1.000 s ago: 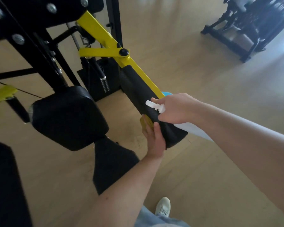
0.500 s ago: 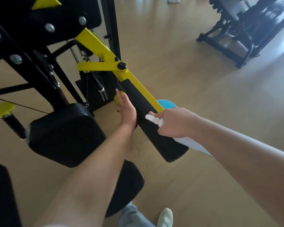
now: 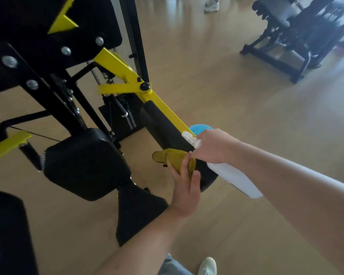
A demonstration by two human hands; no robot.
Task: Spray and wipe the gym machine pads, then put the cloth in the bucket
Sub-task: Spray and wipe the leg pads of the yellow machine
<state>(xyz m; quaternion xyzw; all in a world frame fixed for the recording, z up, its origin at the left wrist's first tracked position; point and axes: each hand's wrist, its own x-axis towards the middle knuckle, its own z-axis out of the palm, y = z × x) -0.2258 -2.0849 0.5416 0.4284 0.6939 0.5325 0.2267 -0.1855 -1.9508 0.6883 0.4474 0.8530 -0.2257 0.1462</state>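
A long black arm pad [image 3: 163, 128] runs along a yellow lever [image 3: 163, 108] of the gym machine. My left hand [image 3: 187, 187] grips a yellow cloth [image 3: 173, 157] against the pad's lower end. My right hand [image 3: 213, 145] grips the neck of a white spray bottle [image 3: 232, 179], its nozzle pointing at the pad. A blue bucket [image 3: 200, 128] shows only as a sliver behind the lever and my right hand. A square black pad [image 3: 83, 161] hangs to the left.
The black machine frame [image 3: 48, 56] with bolts fills the upper left. A black seat pad [image 3: 139, 211] sits below. Another black machine [image 3: 298, 36] stands at the far right. Someone's shoes [image 3: 212, 5] appear at the top. My own shoe [image 3: 208, 265] is on the wooden floor.
My left hand has slid the cloth back down the arm pad from its upper part to its lower end. My right hand keeps the bottle beside the pad.
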